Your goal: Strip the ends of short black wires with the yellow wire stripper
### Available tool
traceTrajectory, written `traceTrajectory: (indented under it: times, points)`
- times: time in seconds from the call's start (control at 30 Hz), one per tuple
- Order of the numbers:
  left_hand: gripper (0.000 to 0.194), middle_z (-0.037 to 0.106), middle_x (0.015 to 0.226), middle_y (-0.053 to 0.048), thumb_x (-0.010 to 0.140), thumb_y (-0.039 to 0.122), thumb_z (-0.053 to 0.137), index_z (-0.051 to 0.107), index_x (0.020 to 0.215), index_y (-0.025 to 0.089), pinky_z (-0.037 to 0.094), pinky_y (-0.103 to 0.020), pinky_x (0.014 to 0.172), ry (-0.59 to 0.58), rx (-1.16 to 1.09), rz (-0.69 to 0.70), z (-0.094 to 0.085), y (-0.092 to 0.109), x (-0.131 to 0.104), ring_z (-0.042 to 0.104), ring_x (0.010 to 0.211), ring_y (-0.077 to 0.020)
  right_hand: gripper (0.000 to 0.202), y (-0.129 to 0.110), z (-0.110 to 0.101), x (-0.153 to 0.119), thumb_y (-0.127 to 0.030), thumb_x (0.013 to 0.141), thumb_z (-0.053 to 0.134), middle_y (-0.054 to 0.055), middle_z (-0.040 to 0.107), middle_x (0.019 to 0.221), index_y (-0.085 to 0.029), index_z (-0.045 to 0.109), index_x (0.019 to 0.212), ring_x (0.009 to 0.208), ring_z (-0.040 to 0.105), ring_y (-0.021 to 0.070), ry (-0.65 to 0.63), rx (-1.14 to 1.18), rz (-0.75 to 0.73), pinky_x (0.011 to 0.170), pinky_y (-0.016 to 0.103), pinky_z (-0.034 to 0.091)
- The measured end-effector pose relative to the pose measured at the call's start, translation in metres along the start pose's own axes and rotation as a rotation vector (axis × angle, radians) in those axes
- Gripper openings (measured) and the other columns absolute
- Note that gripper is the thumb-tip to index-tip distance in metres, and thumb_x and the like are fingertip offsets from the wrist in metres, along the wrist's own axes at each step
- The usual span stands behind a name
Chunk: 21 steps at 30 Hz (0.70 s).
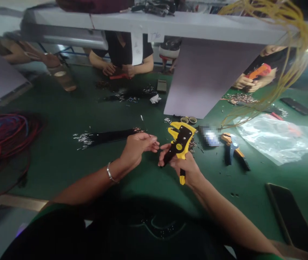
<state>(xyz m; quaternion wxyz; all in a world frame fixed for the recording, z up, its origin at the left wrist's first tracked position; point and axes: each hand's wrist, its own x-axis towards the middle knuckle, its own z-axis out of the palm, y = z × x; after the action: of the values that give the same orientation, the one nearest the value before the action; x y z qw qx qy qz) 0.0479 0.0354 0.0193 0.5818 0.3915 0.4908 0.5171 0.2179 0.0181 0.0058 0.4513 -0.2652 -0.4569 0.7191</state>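
My right hand (190, 166) is wrapped around a yellow and black wire stripper (181, 140), its jaws pointing up and away from me. Close beside it on the left, my left hand (139, 146) has thumb and fingers pinched on a thin dark wire (146, 126), which seems to run up to a small shiny tip. Most of that wire is hidden by the fingers. Under and beyond the left hand lies a bundle of black wires (107, 136), with shiny terminals at its left end and coppery ends at its right.
Red and blue wire coils (4, 144) lie at left. At right are a second wire stripper (233, 148), a clear plastic bag (275, 139) and a phone (291, 216). A grey divider (199, 76) and overhead shelf (210, 27) stand ahead. Co-workers sit across the green table (89, 173).
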Motion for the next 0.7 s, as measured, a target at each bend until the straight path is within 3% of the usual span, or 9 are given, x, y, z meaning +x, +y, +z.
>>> traceTrajectory:
  times: [0.13, 0.5, 0.6, 0.7]
  points:
    - [0.017, 0.068, 0.067, -0.007, 0.071, 0.026, 0.074, 0.067, 0.068, 0.011, 0.054, -0.03, 0.061, -0.006, -0.009, -0.047, 0.0, 0.002, -0.002, 0.063, 0.058, -0.0134, 0.038, 0.003, -0.001, 0.0, -0.011, 0.055, 0.055, 0.005, 0.068, 0.08, -0.016, 0.064, 0.092, 0.069, 0.063, 0.0213, -0.078, -0.003, 0.008, 0.071, 0.043, 0.052]
    - [0.014, 0.072, 0.079, -0.011, 0.072, 0.024, 0.076, 0.071, 0.075, 0.012, 0.055, -0.032, 0.071, -0.227, -0.21, -0.269, -0.012, 0.004, 0.003, 0.069, 0.07, -0.0167, 0.029, -0.003, -0.001, 0.003, -0.022, 0.054, 0.045, 0.005, 0.057, 0.07, -0.02, 0.052, 0.083, 0.064, 0.058, 0.0236, -0.042, -0.127, -0.064, 0.07, 0.05, 0.049]
    - [0.012, 0.073, 0.082, -0.011, 0.073, 0.022, 0.075, 0.071, 0.078, 0.012, 0.055, -0.03, 0.074, -0.272, -0.282, -0.278, -0.013, 0.004, 0.004, 0.069, 0.073, -0.0161, 0.031, -0.005, -0.004, 0.004, -0.022, 0.052, 0.044, 0.005, 0.055, 0.068, -0.02, 0.053, 0.081, 0.063, 0.055, 0.023, -0.037, -0.099, -0.069, 0.07, 0.051, 0.048]
    - [0.012, 0.073, 0.081, -0.01, 0.073, 0.021, 0.075, 0.071, 0.078, 0.011, 0.055, -0.03, 0.074, -0.227, -0.297, -0.231, -0.014, 0.008, 0.004, 0.069, 0.071, -0.0154, 0.033, -0.005, -0.006, 0.005, -0.018, 0.049, 0.045, 0.005, 0.056, 0.07, -0.019, 0.055, 0.08, 0.064, 0.056, 0.0227, -0.03, -0.009, -0.071, 0.07, 0.05, 0.048]
